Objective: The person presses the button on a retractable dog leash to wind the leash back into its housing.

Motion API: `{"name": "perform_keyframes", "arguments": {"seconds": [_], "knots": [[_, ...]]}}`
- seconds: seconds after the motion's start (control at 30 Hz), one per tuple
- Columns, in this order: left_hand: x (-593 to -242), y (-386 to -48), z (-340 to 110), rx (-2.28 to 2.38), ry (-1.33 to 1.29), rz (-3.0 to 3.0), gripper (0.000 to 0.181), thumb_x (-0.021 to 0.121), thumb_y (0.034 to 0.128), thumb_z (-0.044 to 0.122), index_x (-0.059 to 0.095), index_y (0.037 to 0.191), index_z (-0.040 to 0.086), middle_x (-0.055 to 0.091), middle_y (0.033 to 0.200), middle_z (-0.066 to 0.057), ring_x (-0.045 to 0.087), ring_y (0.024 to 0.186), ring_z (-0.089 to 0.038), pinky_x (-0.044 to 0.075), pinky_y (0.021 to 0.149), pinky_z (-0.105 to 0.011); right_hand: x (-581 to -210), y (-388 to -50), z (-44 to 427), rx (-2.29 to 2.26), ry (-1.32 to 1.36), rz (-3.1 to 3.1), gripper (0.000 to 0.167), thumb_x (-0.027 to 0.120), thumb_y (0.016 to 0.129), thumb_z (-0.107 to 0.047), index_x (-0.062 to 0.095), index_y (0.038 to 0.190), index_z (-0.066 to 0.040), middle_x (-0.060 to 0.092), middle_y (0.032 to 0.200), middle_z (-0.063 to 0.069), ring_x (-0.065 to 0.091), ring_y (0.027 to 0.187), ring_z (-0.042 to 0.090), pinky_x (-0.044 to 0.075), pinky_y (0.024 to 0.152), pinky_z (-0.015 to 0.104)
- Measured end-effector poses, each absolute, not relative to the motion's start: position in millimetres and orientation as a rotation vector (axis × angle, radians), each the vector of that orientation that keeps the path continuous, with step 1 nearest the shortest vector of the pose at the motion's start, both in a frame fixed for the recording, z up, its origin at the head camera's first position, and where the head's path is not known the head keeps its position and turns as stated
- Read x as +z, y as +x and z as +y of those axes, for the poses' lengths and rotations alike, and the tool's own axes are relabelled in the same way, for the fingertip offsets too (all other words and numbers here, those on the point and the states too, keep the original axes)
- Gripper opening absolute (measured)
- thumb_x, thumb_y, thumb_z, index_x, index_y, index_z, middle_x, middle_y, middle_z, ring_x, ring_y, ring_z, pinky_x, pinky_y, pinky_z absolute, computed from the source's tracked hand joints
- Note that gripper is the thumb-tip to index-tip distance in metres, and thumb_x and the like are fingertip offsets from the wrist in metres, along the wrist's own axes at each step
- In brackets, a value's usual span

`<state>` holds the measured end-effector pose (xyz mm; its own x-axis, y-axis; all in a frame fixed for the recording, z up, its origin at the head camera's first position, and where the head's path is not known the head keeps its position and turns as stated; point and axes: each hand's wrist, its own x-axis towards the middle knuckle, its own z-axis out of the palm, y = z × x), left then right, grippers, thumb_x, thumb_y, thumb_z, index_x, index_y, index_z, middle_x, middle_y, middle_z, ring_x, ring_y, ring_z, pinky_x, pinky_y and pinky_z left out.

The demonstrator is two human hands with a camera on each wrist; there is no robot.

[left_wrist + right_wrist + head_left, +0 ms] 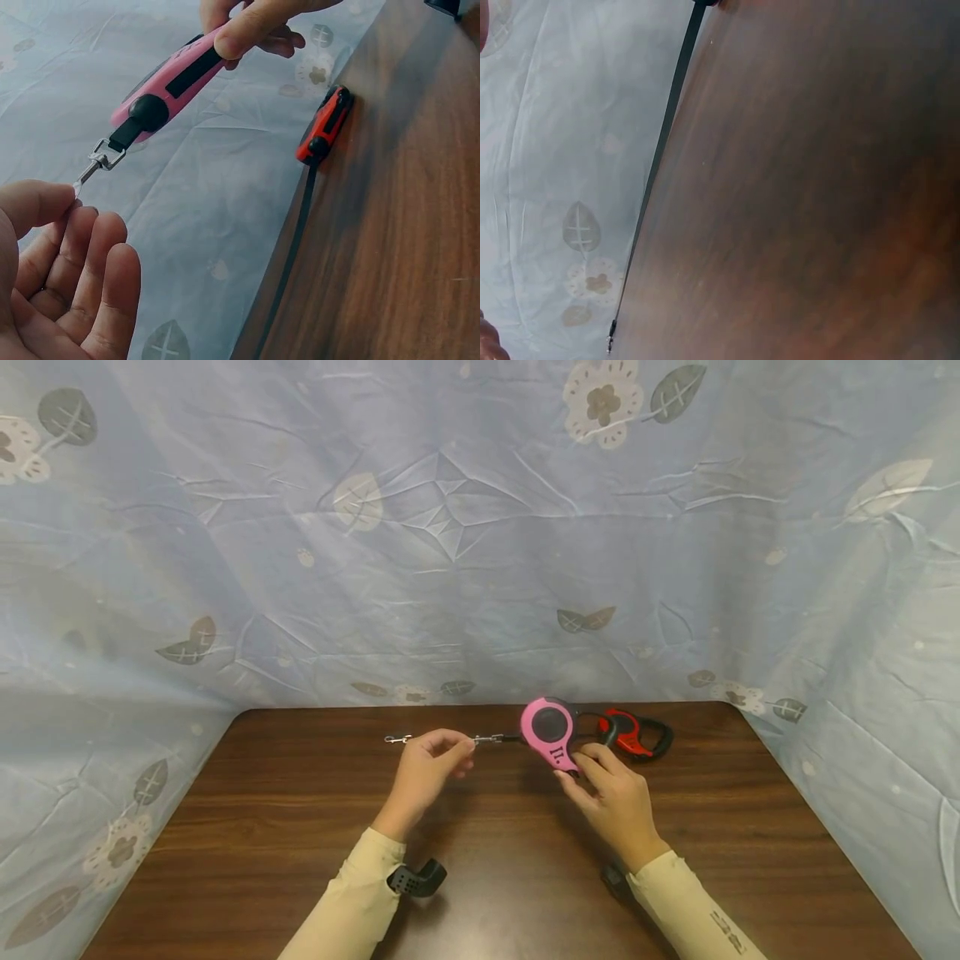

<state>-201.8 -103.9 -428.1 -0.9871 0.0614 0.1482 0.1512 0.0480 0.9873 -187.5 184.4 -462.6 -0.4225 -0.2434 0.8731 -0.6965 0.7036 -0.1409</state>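
The pink leash is raised above the far part of the table, its lower end gripped by the right hand. Left of it, the left hand pinches the leash's metal clip. Far right, a red leash lies on the table, its black strap running left, apparently to another clip.

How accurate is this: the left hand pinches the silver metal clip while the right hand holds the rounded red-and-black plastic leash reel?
The colour is wrong: the head view shows the right hand holding the rounded pink-and-black plastic leash reel, not the red-and-black reel. The left hand does pinch the silver metal clip.
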Motion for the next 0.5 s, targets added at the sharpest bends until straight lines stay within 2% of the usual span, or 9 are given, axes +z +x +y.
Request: {"name": "perform_keyframes", "arguments": {"seconds": [0.27,0.5], "knots": [[-434.0,-202.1,-105.1,-2.096,-0.218,-2.294,0.013,0.075,0.0949,0.014,0.074,0.092,0.002,0.072,0.079,-0.009,0.073,0.077,-0.032,0.062,0.065,-0.030,-462.4,-182.1,186.0,0.621,0.715,-2.137,0.024,0.077,0.093,-0.031,0.072,0.093,-0.007,0.062,0.093,0.000,0.057,0.061,0.004,0.050,0.048,0.024],[-442.2,-202.3,-107.9,-1.963,-0.215,-2.526,0.017,0.071,0.0973,0.016,0.075,0.096,0.000,0.074,0.085,-0.015,0.071,0.077,-0.030,0.060,0.064,-0.030,-462.2,-177.5,184.3,0.561,0.703,-2.281,0.018,0.086,0.082,-0.024,0.073,0.087,-0.013,0.059,0.088,-0.006,0.045,0.054,-0.001,0.039,0.043,0.019]]}}
